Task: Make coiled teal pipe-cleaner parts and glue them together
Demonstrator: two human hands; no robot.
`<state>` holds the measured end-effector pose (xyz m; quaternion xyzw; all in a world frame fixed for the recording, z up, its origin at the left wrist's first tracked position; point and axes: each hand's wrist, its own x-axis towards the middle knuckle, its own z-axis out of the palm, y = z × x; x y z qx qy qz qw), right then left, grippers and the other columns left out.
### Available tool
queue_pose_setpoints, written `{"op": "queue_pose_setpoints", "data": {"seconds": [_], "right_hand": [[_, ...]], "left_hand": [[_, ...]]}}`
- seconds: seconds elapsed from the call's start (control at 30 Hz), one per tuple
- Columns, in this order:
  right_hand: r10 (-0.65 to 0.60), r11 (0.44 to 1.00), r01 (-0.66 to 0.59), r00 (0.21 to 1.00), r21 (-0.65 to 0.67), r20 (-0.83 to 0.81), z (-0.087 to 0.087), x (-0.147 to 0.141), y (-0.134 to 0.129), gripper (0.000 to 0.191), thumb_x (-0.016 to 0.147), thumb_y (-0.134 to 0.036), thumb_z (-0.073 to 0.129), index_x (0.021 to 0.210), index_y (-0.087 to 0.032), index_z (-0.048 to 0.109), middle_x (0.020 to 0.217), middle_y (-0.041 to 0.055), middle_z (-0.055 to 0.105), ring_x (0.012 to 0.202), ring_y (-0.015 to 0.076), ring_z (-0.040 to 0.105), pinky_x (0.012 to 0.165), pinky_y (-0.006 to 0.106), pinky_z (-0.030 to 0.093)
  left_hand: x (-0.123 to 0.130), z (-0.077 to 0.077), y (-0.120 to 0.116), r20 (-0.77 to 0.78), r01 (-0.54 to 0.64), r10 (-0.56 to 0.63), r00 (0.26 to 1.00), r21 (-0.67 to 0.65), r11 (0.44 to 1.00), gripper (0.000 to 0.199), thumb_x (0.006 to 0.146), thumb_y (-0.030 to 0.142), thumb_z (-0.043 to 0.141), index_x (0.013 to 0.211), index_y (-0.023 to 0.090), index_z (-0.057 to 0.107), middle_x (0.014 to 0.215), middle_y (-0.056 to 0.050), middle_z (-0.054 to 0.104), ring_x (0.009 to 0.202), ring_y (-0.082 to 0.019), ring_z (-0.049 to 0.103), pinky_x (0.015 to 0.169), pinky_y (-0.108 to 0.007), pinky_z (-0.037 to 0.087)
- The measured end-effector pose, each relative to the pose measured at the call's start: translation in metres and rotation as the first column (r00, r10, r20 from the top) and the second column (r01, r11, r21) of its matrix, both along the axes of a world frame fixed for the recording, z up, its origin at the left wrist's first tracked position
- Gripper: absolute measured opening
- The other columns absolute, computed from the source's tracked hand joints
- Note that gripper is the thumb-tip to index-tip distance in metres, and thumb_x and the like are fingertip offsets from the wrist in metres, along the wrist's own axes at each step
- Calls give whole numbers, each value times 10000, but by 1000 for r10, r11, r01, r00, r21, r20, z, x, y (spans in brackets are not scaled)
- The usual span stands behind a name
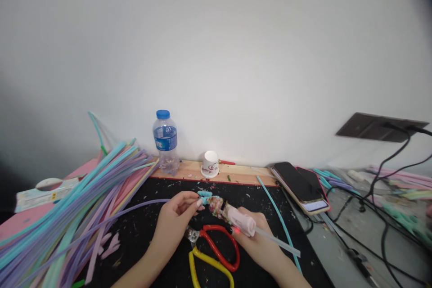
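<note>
My left hand [180, 211] pinches a small coiled piece of light-blue pipe cleaner [204, 195] between thumb and fingers. My right hand [258, 236] is wrapped round a pale pink hot glue gun [240, 219], its glue-smeared front end pointing at the blue piece. Out of the gun's back sticks a translucent glue stick [278, 241]. The gun's nozzle tip is close to the blue piece; whether they touch I cannot tell. Below and between my hands lie scissors [221, 244] with one red and one yellow handle, on the black mat [135, 234].
A big bundle of coloured pipe cleaners [77, 216] fills the left side. Along the wall stand a water bottle [165, 144] and a paper cup [209, 164]. One blue pipe cleaner [278, 213] lies right of my hand. Phones [297, 182] and black cables [384, 225] lie further right.
</note>
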<state>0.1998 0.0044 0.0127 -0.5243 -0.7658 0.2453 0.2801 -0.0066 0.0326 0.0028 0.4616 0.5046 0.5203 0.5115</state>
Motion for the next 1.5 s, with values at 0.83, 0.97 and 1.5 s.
{"op": "queue_pose_setpoints", "data": {"seconds": [0.83,0.97,1.5], "right_hand": [[23,999,-23,1000,-23,7,0,-1,0,142,768,-183,504,643,-190,437,596,-47,461,550,108,462,535,202,325],[29,999,-28,999,-28,23,1,-1,0,147,768,-186,502,636,-190,440,591,-50,452,543,106,470,526,196,327],[-312,947,250,869,204,384,-7,19,15,385,798,-213,468,1180,-168,491,1003,99,597,904,263,534,745,355,418]], "left_hand": [[-1,1,-2,-81,-10,14,997,41,999,165,666,291,666,762,166,617,674,-17,690,669,-179,644,648,-254,493],[-1,0,1,-69,-12,16,997,46,999,168,667,290,667,771,169,613,689,-18,691,682,-177,642,664,-253,492],[-10,0,6,29,-185,185,982,22,982,277,652,366,679,826,168,595,691,-1,661,693,-176,640,611,-245,497]]}}
